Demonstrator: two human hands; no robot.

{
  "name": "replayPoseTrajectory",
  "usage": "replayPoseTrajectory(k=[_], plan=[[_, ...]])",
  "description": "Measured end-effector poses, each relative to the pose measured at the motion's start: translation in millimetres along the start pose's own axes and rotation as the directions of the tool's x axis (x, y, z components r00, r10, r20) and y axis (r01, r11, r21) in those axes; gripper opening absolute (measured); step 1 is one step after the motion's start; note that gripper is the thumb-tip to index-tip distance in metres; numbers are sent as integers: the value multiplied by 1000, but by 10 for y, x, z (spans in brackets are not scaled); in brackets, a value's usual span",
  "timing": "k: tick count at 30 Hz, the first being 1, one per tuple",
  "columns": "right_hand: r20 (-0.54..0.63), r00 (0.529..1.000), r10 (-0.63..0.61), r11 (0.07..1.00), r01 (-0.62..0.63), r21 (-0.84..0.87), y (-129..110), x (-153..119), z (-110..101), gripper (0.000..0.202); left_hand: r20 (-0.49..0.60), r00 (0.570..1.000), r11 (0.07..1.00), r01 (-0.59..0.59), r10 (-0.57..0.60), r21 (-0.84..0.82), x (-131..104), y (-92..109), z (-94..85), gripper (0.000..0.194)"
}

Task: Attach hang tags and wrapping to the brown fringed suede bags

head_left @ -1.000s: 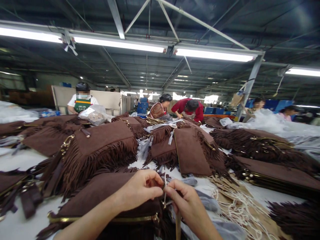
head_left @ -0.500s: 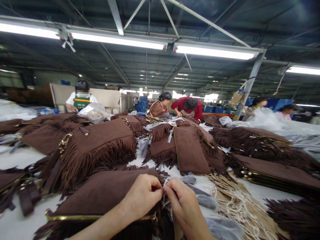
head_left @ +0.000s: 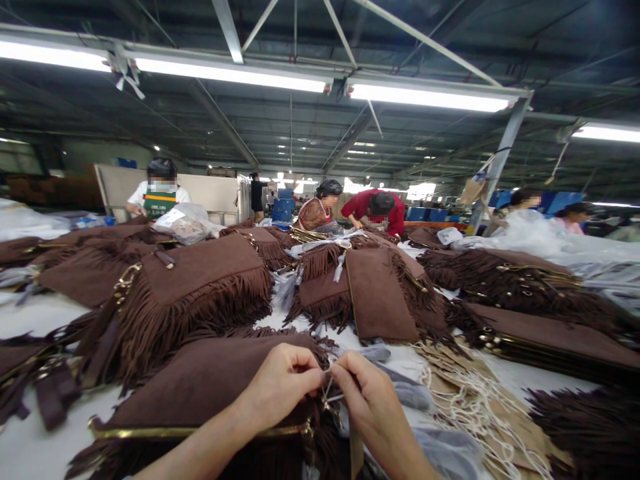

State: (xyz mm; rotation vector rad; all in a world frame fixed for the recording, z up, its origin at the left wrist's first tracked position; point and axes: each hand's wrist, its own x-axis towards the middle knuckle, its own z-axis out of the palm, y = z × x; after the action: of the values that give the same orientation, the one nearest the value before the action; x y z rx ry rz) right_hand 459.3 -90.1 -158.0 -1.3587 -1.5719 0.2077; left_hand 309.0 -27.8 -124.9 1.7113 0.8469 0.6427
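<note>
- At the far left one person (head_left: 159, 195) in a green apron stands behind the table (head_left: 30, 453).
- Many brown fringed bags lie in heaps on the table; I cannot count them exactly.
- The bag (head_left: 200, 390) in work lies near, at the bottom centre. Its long axis runs left to right, and its gold zipper edge (head_left: 200, 432) faces the near side.
- The left hand (head_left: 280, 387) rests on the right end of this bag, its fingers closed in a pinch on a thin white string (head_left: 327, 387).
- The right hand (head_left: 367, 407) touches the left one, fingers also pinched on the same string.
- A pile of paper tags (head_left: 480, 407) with white strings lies just right of the hands.
- Four more persons work far behind, centre and right.
</note>
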Motion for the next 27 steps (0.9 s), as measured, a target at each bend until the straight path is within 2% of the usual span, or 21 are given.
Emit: replayPoseTrajectory(k=[2, 4, 7, 9, 11, 14, 15, 17, 19, 21, 23, 25, 27], plan=[[91, 992, 88, 993, -95, 72, -30, -2, -50, 30, 14, 1000, 998, 7, -6, -59, -5, 7, -17, 17], [236, 958, 160, 951, -214, 222, -98, -5, -122, 28, 39, 999, 982, 6, 1, -186, -5, 7, -40, 15], [493, 855, 158, 781, -414, 467, -203, -18, -248, 28, 128, 992, 896, 39, 20, -443, 12, -7, -95, 12], [594, 792, 138, 676, -514, 528, -226, -31, -318, 34, 213, 977, 810, 101, 30, -578, 37, -31, -138, 13], [591, 793, 145, 670, -518, 532, -203, -43, -354, 25, 267, 963, 721, 157, 41, -675, 63, -65, -175, 15], [479, 867, 135, 733, -413, 540, -128, -53, -339, 16, 269, 962, 616, 191, 35, -764, 87, -116, -205, 17], [455, 879, 142, 727, -405, 555, -104, -57, -324, 16, 255, 967, 600, 188, 27, -777, 88, -127, -209, 17], [453, 872, 184, 635, -457, 622, -69, -67, -302, 18, 229, 973, 597, 178, 11, -783, 78, -136, -210, 15], [489, 850, 194, 467, -518, 716, -55, -78, -310, 21, 223, 975, 604, 168, 17, -779, 59, -132, -207, 14], [509, 853, 120, 307, -519, 798, -59, -88, -344, 34, 220, 975, 622, 153, 31, -768, 39, -124, -201, 13], [496, 867, 54, 239, -493, 836, -62, -91, -366, 49, 195, 981, 657, 131, 24, -742, 18, -117, -192, 13], [484, 871, 83, 299, -485, 822, -38, -85, -327, 50, 167, 986, 690, 115, 8, -714, -6, -107, -185, 17], [463, 864, 196, 442, -499, 745, 23, -72, -217, 35, 148, 989, 714, 104, 0, -692, -37, -92, -184, 24]])
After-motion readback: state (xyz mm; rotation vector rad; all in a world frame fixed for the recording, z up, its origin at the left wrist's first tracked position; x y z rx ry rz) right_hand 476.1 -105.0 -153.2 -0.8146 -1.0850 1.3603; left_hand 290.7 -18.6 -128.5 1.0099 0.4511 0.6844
